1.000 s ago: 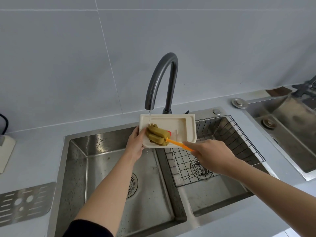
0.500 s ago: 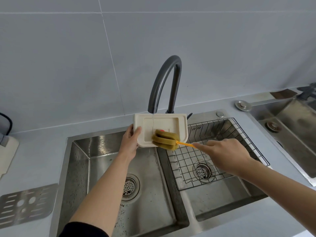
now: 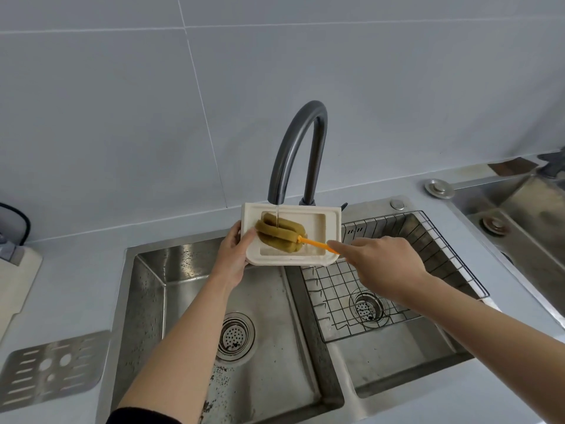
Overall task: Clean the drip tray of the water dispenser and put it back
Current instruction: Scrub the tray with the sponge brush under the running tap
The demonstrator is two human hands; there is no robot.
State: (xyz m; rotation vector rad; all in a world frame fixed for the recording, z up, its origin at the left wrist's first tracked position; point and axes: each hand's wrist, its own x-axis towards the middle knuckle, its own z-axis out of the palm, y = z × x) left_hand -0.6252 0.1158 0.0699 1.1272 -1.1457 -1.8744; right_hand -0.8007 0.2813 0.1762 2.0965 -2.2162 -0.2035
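Drip tray, cream and shallow, sits tilted in our left hand over the divider of the double sink, right under the tap. Our left fingers are clamped on its left rim, thumb on top. Our right hand is closed around the orange handle of the sponge brush, whose green head presses into the tray's hollow where a thin stream of water lands.

We hold the wet tray by one edge only, so a hard push from the brush could twist it loose and drop it into the sink. Water could also splash off the sponge onto the counter.

We cannot see the tray's underside or how clean the hollow under the sponge is. The water dispenser is out of view. The slotted metal plate at the left is probably the tray's cover.
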